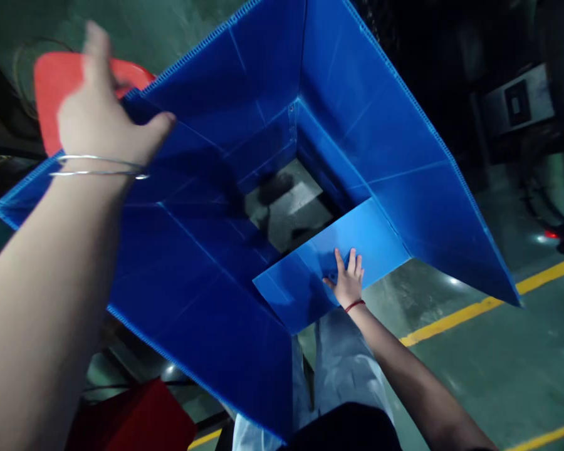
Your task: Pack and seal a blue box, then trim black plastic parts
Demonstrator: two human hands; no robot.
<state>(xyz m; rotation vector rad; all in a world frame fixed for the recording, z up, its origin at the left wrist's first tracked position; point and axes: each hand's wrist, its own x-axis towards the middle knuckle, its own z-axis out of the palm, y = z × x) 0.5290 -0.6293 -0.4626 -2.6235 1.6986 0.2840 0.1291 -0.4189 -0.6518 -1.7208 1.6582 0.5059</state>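
Observation:
A blue corrugated plastic box (371,125) fills the middle of the view, tilted, with its open top facing me and its bottom flaps partly unfolded. My left hand (103,119), with thin silver bangles, straddles the upper left rim of the box, thumb on the inside. My right hand (348,282), with a red string on the wrist, lies flat against a lighter blue bottom flap (376,241). Through the gap beside that flap I see a patch of grey floor (286,210).
A coral-red rounded object (56,88) sits behind my left hand. A dark red box (131,419) stands at the lower left. Green floor (498,369) with yellow lines spreads to the right. My light trousers (343,369) show below the box.

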